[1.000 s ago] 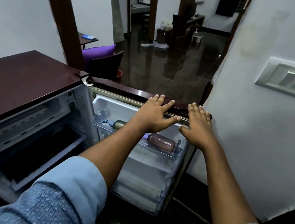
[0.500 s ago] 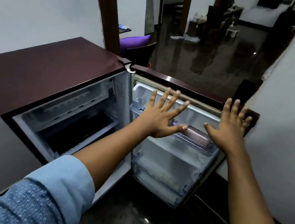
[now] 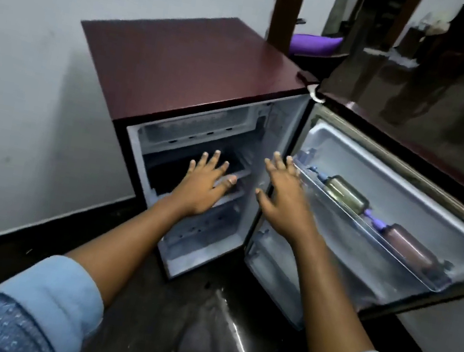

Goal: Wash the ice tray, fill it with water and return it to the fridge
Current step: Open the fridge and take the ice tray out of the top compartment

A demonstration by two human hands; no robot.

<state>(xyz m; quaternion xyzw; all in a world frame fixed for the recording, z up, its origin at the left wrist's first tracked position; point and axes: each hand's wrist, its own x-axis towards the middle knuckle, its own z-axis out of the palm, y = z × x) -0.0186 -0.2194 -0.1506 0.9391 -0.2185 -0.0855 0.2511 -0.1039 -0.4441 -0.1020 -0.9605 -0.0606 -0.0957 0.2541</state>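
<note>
Fridge (image 3: 186, 74) door (image 3: 396, 223) open. Left hand (image 3: 204, 185) and right hand (image 3: 283, 203) both spread, empty, held before the cabinet opening. Two bottles (image 3: 345, 191) lie in the door shelf.

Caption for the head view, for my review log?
Open left hand and right hand reach toward the open mini fridge; a green bottle and a brown bottle lie in its door shelf.

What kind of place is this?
Likely a home: a small maroon fridge stands open against a plain wall, bottles lie in its door shelf, and a doorway shows furniture beyond.
</note>
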